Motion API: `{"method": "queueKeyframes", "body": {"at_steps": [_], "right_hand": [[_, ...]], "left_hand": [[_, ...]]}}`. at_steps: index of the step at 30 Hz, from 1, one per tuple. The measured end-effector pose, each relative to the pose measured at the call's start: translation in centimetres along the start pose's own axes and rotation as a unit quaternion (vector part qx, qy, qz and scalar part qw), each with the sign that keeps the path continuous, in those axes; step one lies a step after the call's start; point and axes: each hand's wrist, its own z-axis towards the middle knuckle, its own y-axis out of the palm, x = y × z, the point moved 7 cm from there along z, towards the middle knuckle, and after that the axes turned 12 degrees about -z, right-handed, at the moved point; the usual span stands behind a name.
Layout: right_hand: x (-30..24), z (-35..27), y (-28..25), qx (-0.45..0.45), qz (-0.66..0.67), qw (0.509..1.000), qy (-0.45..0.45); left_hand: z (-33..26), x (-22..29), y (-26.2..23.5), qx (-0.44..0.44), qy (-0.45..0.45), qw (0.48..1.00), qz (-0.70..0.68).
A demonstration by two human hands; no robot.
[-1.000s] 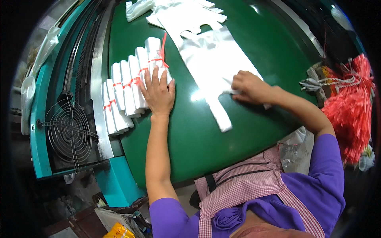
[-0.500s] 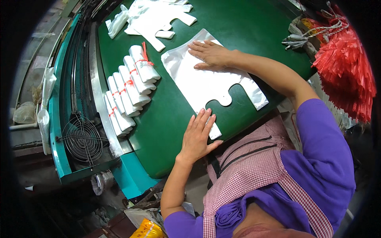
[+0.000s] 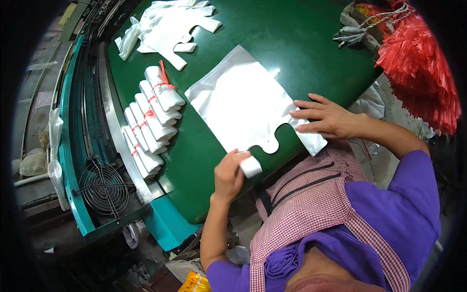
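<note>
A flat stack of white plastic bags (image 3: pixel 241 104) lies on the green table (image 3: pixel 292 44) in front of me. My left hand (image 3: pixel 228 175) grips the near left handle of the stack, which is curled up into a small roll. My right hand (image 3: pixel 326 119) rests flat, fingers spread, on the near right handle and presses it down. To the left of the stack lie several rolled white bag bundles (image 3: pixel 148 119), each tied with a red string.
A loose pile of white bags (image 3: pixel 163 27) sits at the far left of the table. Red strings in a bunch (image 3: pixel 418 63) hang at the right edge. A wire-guarded fan (image 3: pixel 104 187) and a teal machine frame (image 3: pixel 73 160) stand to the left.
My left hand went from pressing the rolled bundles to the stack's near handle, which it now grips rolled up. My right hand slid toward the near right handle. The view shifted.
</note>
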Motion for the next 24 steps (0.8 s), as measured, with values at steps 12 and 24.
{"method": "queueKeyframes", "body": {"at_steps": [12,24], "right_hand": [[0.2,10.9,0.7,-0.042,0.169,0.977,0.125],[0.6,11.5,-0.2,0.059,0.105,0.991,0.058]], "left_hand": [[5.0,0.5,1.6,0.061,0.000,0.980,0.190],[5.2,-2.7,2.8,-0.072,-0.173,0.982,-0.003]]}}
